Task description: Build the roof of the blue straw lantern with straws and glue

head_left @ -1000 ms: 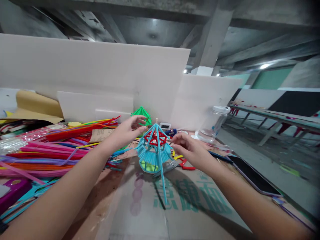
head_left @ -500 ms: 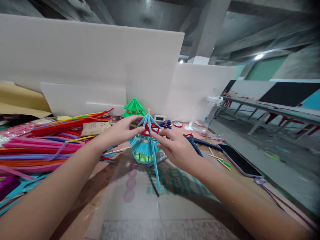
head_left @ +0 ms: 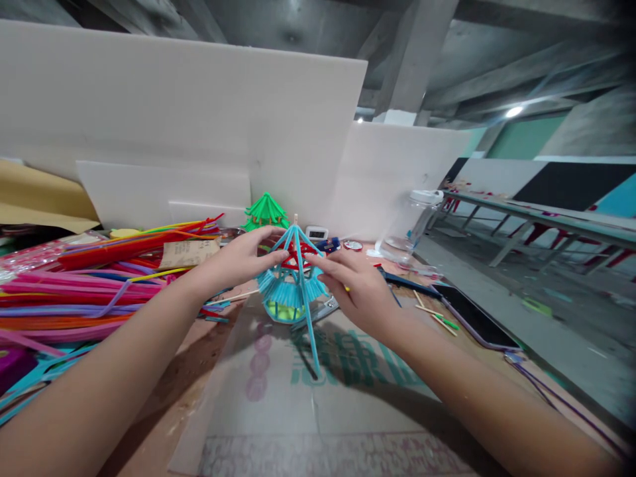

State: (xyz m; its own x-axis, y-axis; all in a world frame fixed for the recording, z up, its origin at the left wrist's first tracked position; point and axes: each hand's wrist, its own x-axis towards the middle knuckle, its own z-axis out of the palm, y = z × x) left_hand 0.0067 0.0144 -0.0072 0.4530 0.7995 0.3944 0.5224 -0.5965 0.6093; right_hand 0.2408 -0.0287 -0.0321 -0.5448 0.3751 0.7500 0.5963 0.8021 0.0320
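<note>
Blue pipe-cleaner pagoda (head_left: 292, 281) stood upright on a sheet of printed cardboard (head_left: 318, 391) at the middle of the worktable, its roof of blue spokes rising to a thin wooden tip, with red cross-pieces under the spokes and a fringe of short blue bristles around the eaves. One long blue stem (head_left: 311, 334) ran down from the roof and slanted forward over the cardboard. Left hand (head_left: 237, 260) reached in from the left, and its fingertips were pinched together on the roof's left side, near the red pieces. Right hand (head_left: 358, 286) came in from the right with its fingers loosely curled and their tips touching the roof's right side; whether they actually gripped a spoke could not be told. A pile of coloured pipe cleaners (head_left: 94, 285) lay well to the left of the left forearm. A green pagoda (head_left: 265, 213) stood just behind the blue one, against the white foam boards (head_left: 189, 126). A clear plastic jar (head_left: 415, 222) lay on its side to the right, and a dark phone (head_left: 474, 318) lay flat near the right forearm.
</note>
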